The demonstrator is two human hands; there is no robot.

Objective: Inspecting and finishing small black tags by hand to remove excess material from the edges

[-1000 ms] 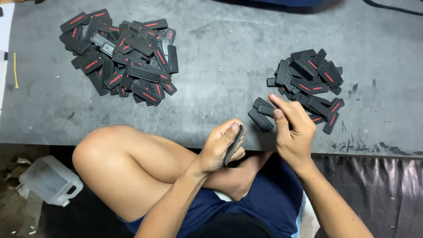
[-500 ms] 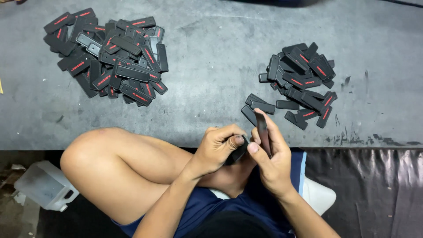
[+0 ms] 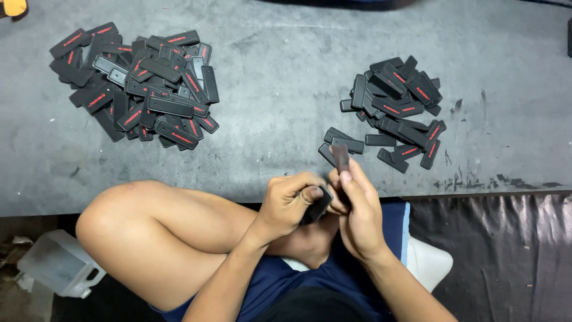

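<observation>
Two black rubber tabs — one [image 3: 319,204] gripped in the left hand [image 3: 289,203], one [image 3: 341,158] pinched upright by the right hand [image 3: 357,209] at the grey table [image 3: 280,101] edge — a loosened pinch likely dropping either lapward.

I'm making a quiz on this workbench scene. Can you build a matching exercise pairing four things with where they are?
Things:
1. large pile of black tabs
2. small pile of black tabs
3. white plastic jug
4. dark strip

Places:
A. pinched in the right hand
B. on the floor, lower left
C. table's right side
D. table's left side

Pairs: 1-D, 2-C, 3-B, 4-A
</observation>
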